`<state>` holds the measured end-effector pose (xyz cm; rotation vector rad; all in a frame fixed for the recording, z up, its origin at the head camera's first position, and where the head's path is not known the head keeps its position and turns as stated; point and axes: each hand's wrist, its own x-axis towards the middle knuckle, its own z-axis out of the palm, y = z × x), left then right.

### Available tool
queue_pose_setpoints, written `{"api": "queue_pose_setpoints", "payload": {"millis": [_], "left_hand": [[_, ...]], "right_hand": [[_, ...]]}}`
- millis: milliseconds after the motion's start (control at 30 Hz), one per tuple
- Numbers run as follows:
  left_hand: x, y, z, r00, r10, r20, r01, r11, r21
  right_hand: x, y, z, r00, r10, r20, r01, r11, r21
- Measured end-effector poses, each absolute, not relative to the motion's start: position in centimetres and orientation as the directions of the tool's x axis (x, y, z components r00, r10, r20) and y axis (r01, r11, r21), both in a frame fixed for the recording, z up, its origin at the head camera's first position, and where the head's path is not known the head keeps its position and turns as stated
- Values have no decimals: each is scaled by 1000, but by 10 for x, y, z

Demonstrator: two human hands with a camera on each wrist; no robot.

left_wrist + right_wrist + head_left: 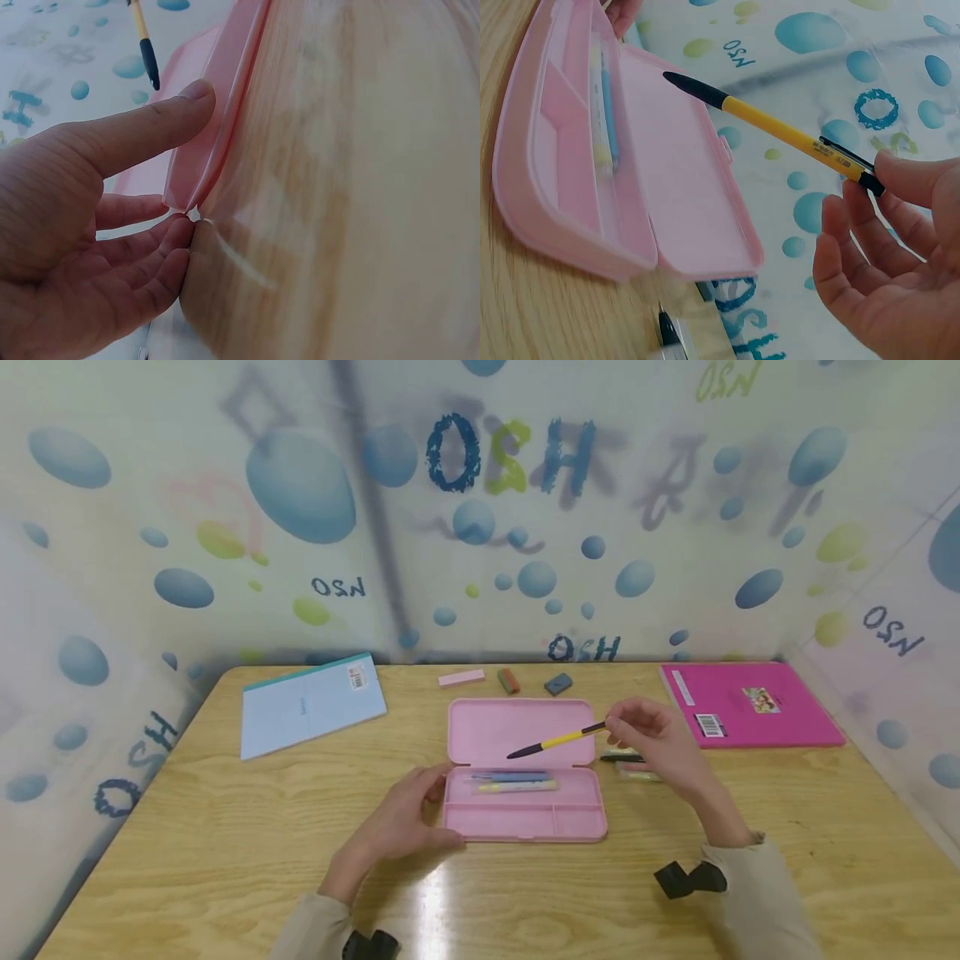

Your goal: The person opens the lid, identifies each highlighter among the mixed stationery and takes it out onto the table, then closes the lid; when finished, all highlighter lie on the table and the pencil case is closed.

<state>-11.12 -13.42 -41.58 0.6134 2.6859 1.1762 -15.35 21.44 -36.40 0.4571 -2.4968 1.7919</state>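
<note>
R hand pinches yellow pen; L hand flat, prob. steadying pencil case.

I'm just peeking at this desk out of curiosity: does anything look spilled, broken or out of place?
Nothing stands out. The pink pencil case lies open and flat, the left hand steadies its end, and the right hand holds a yellow pen above it. Nothing looks spilled or damaged.

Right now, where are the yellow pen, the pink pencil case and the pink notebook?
yellow pen (566, 739), head view, middle of the yellow barrel.
pink pencil case (498, 728), head view, bare inside of the open lid.
pink notebook (780, 722), head view, bare cover.
</note>
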Motion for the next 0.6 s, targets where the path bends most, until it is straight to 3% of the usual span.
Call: {"api": "queue_pose_setpoints", "payload": {"millis": [333,600], "left_hand": [[-111,-134,-415,-902,430,33,314,605,732],[-111,-135,-415,-910,415,12,290,614,734]], "right_hand": [[-148,260,-366,-948,-172,266,-311,352,-883],[-141,290,-370,-962,-140,233,-270,393,-879]]}}
